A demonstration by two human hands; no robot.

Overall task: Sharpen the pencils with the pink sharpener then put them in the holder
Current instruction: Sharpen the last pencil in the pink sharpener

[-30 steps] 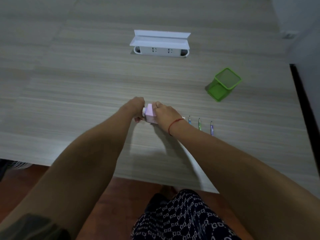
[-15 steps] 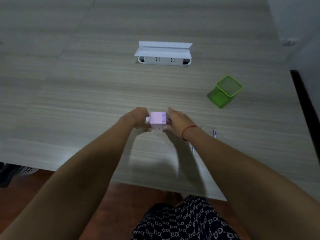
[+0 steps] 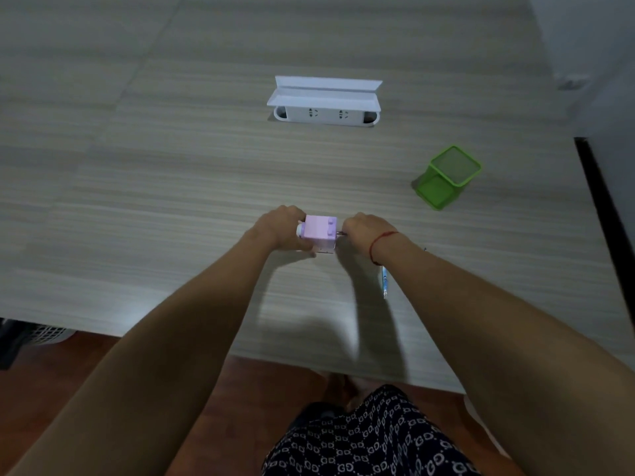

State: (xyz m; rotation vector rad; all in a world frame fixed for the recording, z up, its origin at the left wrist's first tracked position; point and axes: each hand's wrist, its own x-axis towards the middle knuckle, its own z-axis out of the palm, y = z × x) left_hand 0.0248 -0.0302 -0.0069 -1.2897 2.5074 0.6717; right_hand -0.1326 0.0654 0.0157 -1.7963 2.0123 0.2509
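Holder (image 3: 446, 176) right, socket box (image 3: 324, 101) behind sharpener (image 3: 319, 231)

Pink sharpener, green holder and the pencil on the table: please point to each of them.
pink sharpener (image 3: 320, 227), head view, on its top face.
green holder (image 3: 437, 194), head view, on its near mesh wall.
pencil (image 3: 385, 282), head view, on its shaft, beside the right forearm.

My pink sharpener (image 3: 320, 232), a small boxy block, is sitting upright on the bench. The green mesh holder (image 3: 446, 176) is standing open-topped at its two o'clock, well apart. One blue pencil (image 3: 385, 282) is lying flat at its five o'clock.
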